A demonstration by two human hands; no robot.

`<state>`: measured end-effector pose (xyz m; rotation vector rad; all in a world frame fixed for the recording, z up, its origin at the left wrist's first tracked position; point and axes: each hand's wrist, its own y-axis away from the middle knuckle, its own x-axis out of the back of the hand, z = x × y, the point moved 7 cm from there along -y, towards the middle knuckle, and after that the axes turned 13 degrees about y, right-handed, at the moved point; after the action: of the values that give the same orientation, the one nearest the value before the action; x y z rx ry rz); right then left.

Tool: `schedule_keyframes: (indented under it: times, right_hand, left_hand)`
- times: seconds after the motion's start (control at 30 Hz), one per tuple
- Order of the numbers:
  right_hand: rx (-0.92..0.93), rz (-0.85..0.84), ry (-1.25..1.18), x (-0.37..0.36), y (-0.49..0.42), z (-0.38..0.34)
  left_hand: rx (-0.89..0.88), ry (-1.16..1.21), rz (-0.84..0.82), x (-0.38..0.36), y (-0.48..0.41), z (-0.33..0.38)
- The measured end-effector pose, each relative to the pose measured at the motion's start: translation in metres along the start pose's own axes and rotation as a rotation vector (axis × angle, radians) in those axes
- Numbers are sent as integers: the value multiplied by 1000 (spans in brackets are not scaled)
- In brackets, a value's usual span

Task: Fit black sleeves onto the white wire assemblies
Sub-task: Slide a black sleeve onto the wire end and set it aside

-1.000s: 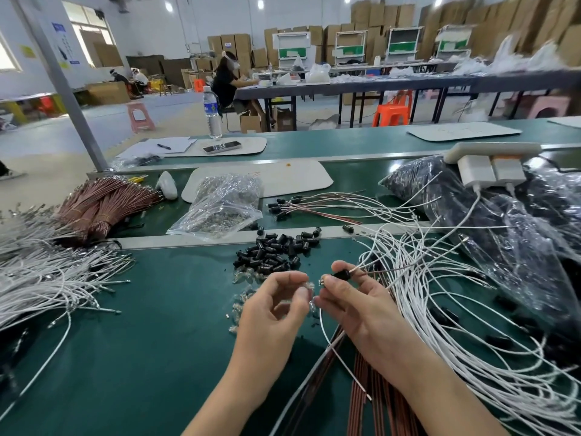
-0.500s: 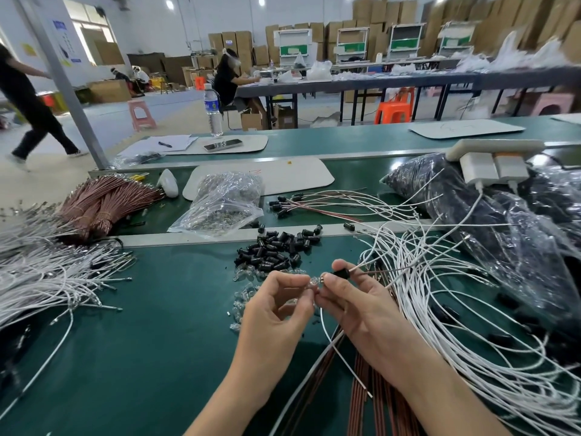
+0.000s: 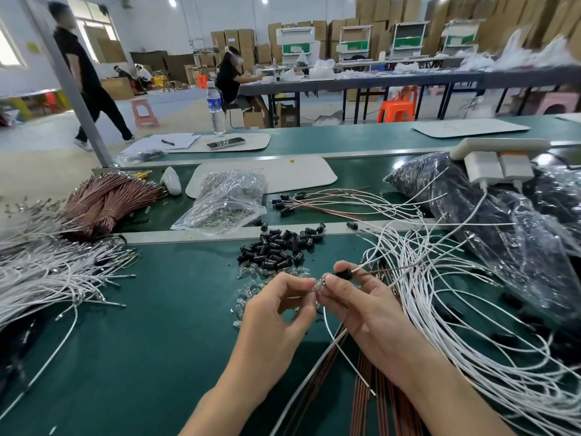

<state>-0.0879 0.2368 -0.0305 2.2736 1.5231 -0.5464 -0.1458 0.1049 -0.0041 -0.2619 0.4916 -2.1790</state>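
Note:
My right hand (image 3: 361, 306) pinches a black sleeve (image 3: 343, 274) with a white wire (image 3: 371, 265) running out of its far end. My left hand (image 3: 276, 313) pinches a small clear bulb (image 3: 319, 283) right at the sleeve's near end. A pile of loose black sleeves (image 3: 279, 247) lies just beyond the hands, with several clear bulbs (image 3: 251, 291) scattered below it. White wire assemblies (image 3: 456, 309) spread in a tangle to the right.
More white wires (image 3: 41, 278) lie at the left, brown wire bundles (image 3: 107, 199) behind them and brown wires (image 3: 377, 388) under my right wrist. A clear bag (image 3: 226, 199), dark bags (image 3: 503, 221) and finished pieces (image 3: 314, 202) sit on the green bench (image 3: 141, 341). A person (image 3: 85, 77) walks by.
Both hands stay nearly still; my left fingertips have brought the bulb closer to the sleeve's end. A person has walked into view at the far left.

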Motion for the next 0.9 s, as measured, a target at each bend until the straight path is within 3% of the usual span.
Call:
schedule_keyframes:
  times: [0.67, 0.9]
  right_hand:
    - [-33, -6, -37, -2, 1, 3]
    - [-22, 8, 18, -2, 1, 3]
  left_hand:
    - [-192, -204, -39, 5, -1, 7]
    - [-137, -176, -58, 10, 0, 2]
